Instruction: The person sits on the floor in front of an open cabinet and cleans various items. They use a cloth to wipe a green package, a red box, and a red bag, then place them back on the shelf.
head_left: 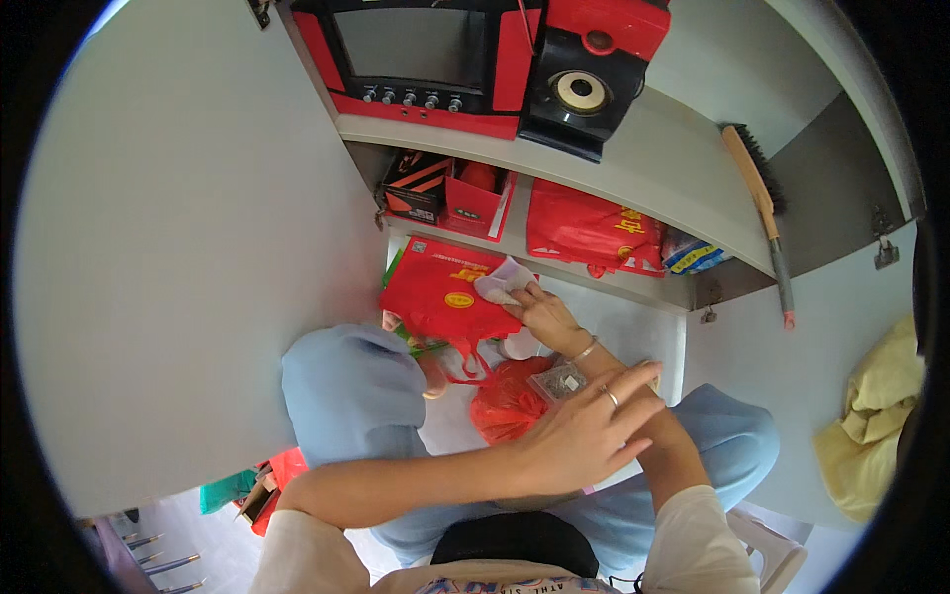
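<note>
My right hand (547, 315) holds a white and pale purple cloth (506, 281) against a red shopping bag (438, 289) in the bottom of an open cabinet. My left hand (586, 431), a ring on one finger, crosses over my right forearm with its fingers apart and nothing in it. Under and beside my hands lie a knotted red plastic bag (505, 401) and a small clear bag (560, 382) with dark contents. A round white item (519, 344) sits beside the red shopping bag, partly hidden.
On the middle shelf are an open red box (479, 200), a black and orange box (415, 189) and a red bag (586, 223). A red and black device (415, 44) and a speaker (582, 93) stand above. A brush (757, 185) overhangs the shelf edge. Cabinet doors (185, 260) flank me.
</note>
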